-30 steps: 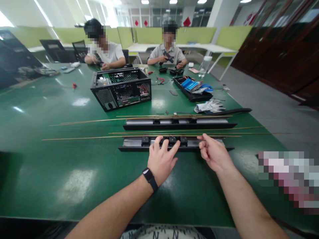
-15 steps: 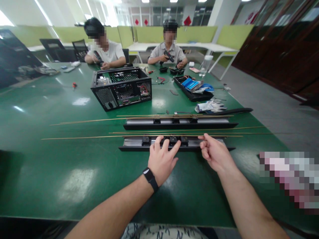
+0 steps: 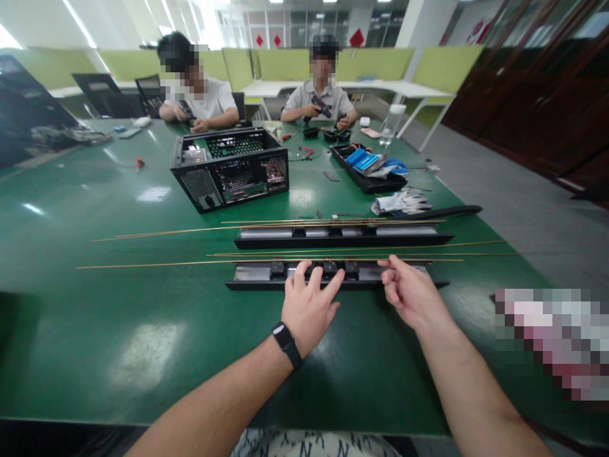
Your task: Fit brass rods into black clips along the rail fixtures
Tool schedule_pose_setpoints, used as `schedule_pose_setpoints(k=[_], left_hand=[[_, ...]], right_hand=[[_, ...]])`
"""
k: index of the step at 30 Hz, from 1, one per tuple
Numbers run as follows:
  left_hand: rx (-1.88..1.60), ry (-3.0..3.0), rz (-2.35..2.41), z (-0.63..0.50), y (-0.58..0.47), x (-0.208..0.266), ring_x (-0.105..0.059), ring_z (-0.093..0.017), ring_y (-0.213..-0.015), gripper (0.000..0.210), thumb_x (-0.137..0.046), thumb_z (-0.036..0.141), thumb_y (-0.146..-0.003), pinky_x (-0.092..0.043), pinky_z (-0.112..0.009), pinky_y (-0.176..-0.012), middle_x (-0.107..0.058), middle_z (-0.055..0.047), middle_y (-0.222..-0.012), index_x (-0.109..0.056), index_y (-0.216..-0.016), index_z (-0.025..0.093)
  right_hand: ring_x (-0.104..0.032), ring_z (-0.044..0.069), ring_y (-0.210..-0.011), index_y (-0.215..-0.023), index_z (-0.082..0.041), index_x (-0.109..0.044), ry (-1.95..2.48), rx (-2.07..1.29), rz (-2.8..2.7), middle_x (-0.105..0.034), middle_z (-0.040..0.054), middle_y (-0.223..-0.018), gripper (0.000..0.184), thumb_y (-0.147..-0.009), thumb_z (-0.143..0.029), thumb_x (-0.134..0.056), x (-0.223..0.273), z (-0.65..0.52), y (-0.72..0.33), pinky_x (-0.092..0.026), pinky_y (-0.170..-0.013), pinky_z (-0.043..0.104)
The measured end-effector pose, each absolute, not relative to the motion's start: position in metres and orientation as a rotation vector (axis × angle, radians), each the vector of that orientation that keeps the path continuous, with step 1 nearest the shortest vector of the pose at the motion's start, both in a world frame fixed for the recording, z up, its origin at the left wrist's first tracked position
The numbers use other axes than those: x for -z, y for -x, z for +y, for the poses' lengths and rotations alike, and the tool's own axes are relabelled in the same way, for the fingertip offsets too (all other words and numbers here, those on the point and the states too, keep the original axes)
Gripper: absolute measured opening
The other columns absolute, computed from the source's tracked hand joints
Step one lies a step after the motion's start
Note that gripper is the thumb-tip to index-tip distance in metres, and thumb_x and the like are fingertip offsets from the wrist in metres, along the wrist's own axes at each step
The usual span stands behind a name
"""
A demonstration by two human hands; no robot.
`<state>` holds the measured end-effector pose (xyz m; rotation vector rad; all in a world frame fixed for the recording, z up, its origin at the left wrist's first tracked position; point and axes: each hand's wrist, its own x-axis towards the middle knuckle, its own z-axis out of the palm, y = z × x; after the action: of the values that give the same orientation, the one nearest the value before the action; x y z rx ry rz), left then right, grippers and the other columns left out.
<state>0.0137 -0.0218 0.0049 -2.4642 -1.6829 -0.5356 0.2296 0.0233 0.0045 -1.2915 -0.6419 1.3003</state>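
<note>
My left hand (image 3: 309,304), wearing a black watch, rests with spread fingers over the near rail, its fingertips on or just above a black block (image 3: 330,267). This near rail (image 3: 252,273), a long black-and-silver channel, carries several such blocks; another block (image 3: 278,269) shows left of the hand. To the right, my right hand (image 3: 412,292) is closed, thumb and index finger pinched at a thin brass rod (image 3: 157,264) that runs along the rail. More long brass rods (image 3: 476,255) lie beside it. Behind them a second rail (image 3: 276,240) lies parallel with rods across it.
An open computer case (image 3: 233,174) stands beyond the rails. A black tray (image 3: 375,185) holds blue items, with white gloves (image 3: 402,202) and a black strip (image 3: 451,212) nearer. Two co-workers sit across the green table (image 3: 143,330), holding dark tools.
Both hands keep almost the same pose and place. The whole view shifts very slightly; nothing is visibly taken up or let go.
</note>
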Motion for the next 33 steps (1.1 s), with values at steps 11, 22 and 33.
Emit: schedule_pose_setpoints(k=[11, 22, 33], left_hand=[[0.534, 2.477, -1.695, -0.0220, -0.0137, -0.0059, -0.033, -0.036, -0.135, 0.068, -0.072, 0.041, -0.083, -0.045, -0.053, -0.097, -0.051, -0.008, -0.132, -0.043, -0.145, 0.042], [0.520, 2.491, -1.702, -0.0217, -0.0132, -0.0056, -0.033, -0.036, -0.135, 0.069, -0.072, 0.041, -0.083, -0.044, -0.052, -0.098, -0.051, -0.007, -0.133, -0.042, -0.145, 0.043], [0.524, 2.493, -1.698, -0.0216, -0.0129, -0.0059, -0.033, -0.036, -0.135, 0.069, -0.071, 0.041, -0.083, -0.044, -0.052, -0.097, -0.051, -0.007, -0.133, -0.041, -0.146, 0.043]], right_hand=[[-0.038, 0.006, -0.025, -0.092, -0.012, -0.067, 1.288, -1.308, -0.650, -0.059, -0.0007, -0.054, 0.028, -0.088, -0.040, -0.066, -0.0030, 0.0242, -0.2311, -0.018, -0.023, 0.016], [-0.036, 0.006, -0.026, -0.092, -0.013, -0.067, 1.291, -1.323, -0.638, -0.058, -0.0014, -0.053, 0.027, -0.090, -0.040, -0.064, -0.0035, 0.0245, -0.2315, -0.018, -0.022, 0.016], [-0.037, 0.006, -0.025, -0.093, -0.013, -0.066, 1.289, -1.329, -0.635, -0.058, -0.0011, -0.054, 0.028, -0.089, -0.041, -0.066, -0.0028, 0.0244, -0.2321, -0.019, -0.023, 0.016]])
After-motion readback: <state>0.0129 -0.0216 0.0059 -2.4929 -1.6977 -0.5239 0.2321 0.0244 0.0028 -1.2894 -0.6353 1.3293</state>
